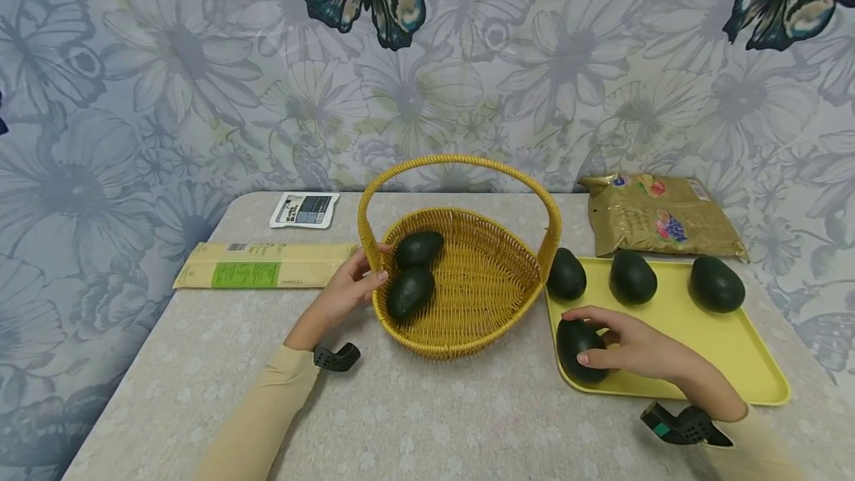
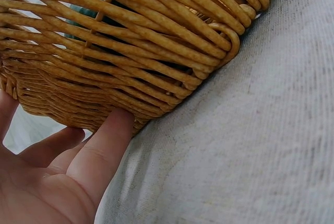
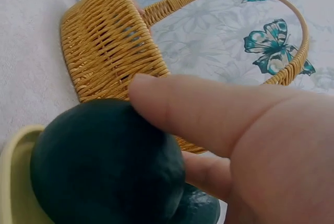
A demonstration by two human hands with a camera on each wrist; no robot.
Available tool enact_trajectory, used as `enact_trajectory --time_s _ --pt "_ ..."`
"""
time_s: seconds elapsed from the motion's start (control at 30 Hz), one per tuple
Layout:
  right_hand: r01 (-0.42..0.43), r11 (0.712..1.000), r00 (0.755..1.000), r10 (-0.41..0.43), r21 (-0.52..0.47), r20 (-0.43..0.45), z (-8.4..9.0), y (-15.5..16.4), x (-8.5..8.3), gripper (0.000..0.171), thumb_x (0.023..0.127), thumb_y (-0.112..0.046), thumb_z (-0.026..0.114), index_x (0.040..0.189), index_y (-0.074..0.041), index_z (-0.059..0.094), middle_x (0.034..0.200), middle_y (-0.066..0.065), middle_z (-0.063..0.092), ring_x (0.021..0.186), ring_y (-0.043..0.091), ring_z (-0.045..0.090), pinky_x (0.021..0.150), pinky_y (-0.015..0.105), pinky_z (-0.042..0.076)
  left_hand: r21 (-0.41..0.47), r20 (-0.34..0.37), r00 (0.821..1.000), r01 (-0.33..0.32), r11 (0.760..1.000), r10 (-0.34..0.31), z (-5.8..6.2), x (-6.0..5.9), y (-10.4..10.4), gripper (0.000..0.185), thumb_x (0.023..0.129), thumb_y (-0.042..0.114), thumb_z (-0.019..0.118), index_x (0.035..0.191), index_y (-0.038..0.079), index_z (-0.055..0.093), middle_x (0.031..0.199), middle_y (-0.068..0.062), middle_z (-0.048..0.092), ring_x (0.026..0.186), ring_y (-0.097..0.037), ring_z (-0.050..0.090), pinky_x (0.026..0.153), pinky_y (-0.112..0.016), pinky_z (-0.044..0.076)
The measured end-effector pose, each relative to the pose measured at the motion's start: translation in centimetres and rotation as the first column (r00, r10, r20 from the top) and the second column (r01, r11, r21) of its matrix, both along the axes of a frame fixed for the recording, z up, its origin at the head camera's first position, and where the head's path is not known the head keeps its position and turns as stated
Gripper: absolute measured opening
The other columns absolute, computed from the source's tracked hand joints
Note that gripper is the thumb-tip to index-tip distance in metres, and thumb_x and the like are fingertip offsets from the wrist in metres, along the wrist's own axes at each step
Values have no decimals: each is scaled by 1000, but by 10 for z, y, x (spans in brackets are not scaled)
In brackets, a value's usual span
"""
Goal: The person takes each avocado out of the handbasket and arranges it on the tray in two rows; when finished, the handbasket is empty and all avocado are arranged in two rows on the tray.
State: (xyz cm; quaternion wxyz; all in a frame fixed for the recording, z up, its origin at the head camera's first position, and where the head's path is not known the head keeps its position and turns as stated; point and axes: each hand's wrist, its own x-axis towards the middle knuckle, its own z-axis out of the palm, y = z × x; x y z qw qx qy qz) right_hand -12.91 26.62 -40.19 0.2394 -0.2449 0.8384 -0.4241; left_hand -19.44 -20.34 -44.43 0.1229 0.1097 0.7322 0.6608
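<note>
A yellow wicker basket (image 1: 467, 340) with a tall handle stands mid-table, holding two dark green avocados (image 1: 419, 249) at its left side. My left hand (image 1: 344, 292) grips the basket's left rim at the foot of the handle. In the left wrist view, fingers (image 2: 107, 148) lie against the woven wall. To the right, my right hand (image 1: 634, 344) holds an avocado (image 1: 576, 347) between thumb and fingers at the near left corner of a yellow tray (image 1: 708, 362). That avocado (image 3: 104, 161) fills the lower left of the right wrist view. Three more avocados (image 1: 633, 277) lie along the tray's far side.
Behind the tray lies a gold plastic bag (image 1: 668, 221) with fruit pictures. A long pale yellow packet (image 1: 254, 266) with a green label is left of the basket, and a small white-and-black packet (image 1: 304, 210) lies behind it. A flower-and-butterfly cloth (image 1: 467, 95) hangs at the table's back edge.
</note>
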Motion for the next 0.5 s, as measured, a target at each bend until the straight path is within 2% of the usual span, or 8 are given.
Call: enact_trajectory --time_s 0.03,0.13,0.2,0.3,0.43,0.5 --pt "-9 1000 1000 9 5 -4 0 0 0 56 97 -19 70 146 -2 49 145 25 52 129 44 48 84 25 52 1 1 1000 0 1000 0 0 0 0 52 104 11 56 152 8 38 139 -23 45 93 -10 52 73 -22 47" --pt "-16 999 1000 16 32 -12 2 0 1 58 97 -20 70 147 -3 49 147 23 52 129 41 49 87 24 50 2 5 1000 1 1000 -1 1 0 0 52 104 11 56 153 8 37 146 -26 43 104 -13 54 79 -22 51" --pt "-12 999 1000 12 30 18 2 0 1 62 97 -20 70 150 -2 45 149 26 48 128 41 50 85 26 53 2 5 1000 -2 1000 2 1 0 0 53 104 10 56 153 8 37 149 -26 42 110 -14 54 82 -23 52" --pt "14 1000 995 -15 13 94 3 0 0 69 97 -21 70 154 -1 37 148 34 43 122 40 56 75 32 58 -1 3 1000 -4 1000 4 1 0 0 53 104 10 56 153 8 37 146 -26 43 104 -13 54 76 -22 49" --pt "52 999 986 -52 2 156 3 0 -1 69 98 -21 68 154 1 35 141 40 45 105 26 67 65 38 59 -3 1 1000 -3 1000 3 1 0 1 53 103 10 56 153 8 37 143 -25 44 99 -13 52 71 -22 45" --pt "65 998 986 -65 6 156 3 1 -1 66 99 -21 67 153 2 36 139 39 48 98 18 68 64 38 59 -1 0 1000 -4 1000 4 1 0 1 53 103 10 56 153 8 37 146 -25 43 102 -13 53 74 -22 48"
